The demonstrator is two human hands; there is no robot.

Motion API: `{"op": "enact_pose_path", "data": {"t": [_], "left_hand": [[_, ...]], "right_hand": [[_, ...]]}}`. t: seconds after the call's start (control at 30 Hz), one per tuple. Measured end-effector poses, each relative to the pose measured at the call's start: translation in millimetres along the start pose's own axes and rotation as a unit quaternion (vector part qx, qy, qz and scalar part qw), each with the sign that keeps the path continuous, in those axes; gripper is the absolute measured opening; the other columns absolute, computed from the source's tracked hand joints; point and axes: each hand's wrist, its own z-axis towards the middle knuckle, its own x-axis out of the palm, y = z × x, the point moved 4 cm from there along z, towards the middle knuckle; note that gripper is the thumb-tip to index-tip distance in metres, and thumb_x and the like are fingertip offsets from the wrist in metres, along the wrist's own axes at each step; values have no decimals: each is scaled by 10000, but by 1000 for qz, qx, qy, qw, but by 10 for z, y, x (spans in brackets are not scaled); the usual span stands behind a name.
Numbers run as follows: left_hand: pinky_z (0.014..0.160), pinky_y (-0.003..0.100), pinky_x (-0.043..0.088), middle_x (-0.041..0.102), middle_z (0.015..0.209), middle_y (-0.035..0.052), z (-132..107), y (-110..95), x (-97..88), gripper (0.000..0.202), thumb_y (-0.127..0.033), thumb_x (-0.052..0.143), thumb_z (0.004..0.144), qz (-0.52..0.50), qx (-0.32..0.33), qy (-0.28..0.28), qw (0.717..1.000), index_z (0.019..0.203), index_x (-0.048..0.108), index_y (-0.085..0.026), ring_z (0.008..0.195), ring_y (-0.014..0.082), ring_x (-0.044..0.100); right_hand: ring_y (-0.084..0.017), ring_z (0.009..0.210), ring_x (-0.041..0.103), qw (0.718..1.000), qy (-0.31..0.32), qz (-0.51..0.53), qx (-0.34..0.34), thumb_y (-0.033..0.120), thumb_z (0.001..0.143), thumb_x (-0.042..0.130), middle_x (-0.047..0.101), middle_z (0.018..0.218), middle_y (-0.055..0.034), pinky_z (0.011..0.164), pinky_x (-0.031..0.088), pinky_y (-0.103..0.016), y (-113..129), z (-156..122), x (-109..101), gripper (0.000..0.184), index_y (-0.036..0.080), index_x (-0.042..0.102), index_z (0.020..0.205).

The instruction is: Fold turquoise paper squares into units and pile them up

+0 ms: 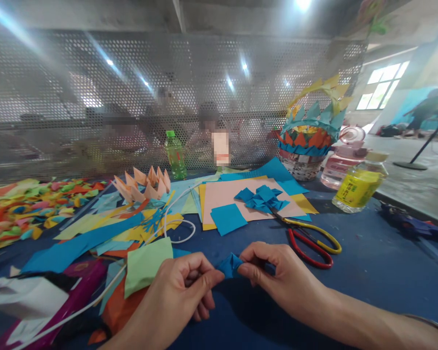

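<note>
My left hand and my right hand meet low in the middle, both pinched on a small folded blue paper piece held just above the dark blue table. The fingers of both hands are curled closed around its ends. Beyond them lies a blue paper square and a pile of folded blue pieces on a pink sheet. Scissors with red and yellow handles lie just right of my right hand.
Loose coloured paper sheets and scraps cover the left side. An orange paper crown, a green bottle, a paper basket, a pink bottle and a yellow-labelled jar stand further back. People sit behind a perforated screen.
</note>
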Motion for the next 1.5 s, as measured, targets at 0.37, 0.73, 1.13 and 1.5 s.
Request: {"op": "enact_pose_path", "data": {"t": [0.37,0.73,1.13,1.5], "left_hand": [[474,221,360,490,421,-31,-58,-131,-53,482,-482,417,924,188,116,-22,975,524,416,-214,437,126,509],[597,238,494,631,646,-11,3,-64,41,206,-378,647,790,-56,70,62,994,805,589,-181,608,152,606],[698,255,503,681,811,13,-19,-92,29,140,-320,607,823,22,121,16,992,889,631,-199,751,178,633],[728,282,472,676,818,-25,-28,-12,54,122,-193,554,808,179,198,-61,962,893,619,-252,769,176,633]], "right_hand": [[-95,563,501,999,23,20,21,278,880,570,559,600,34,548,380,-198,-7,11,17,159,170,618,773],[-96,552,484,999,33,-20,-19,326,882,570,571,608,30,548,383,-213,23,-16,47,204,172,630,763],[-104,622,526,999,20,32,1,205,834,597,596,693,34,586,409,-213,-18,-20,61,52,191,590,883],[-122,662,540,996,44,-81,4,131,752,618,628,701,47,662,382,-250,-14,-6,84,124,210,607,846]]}}
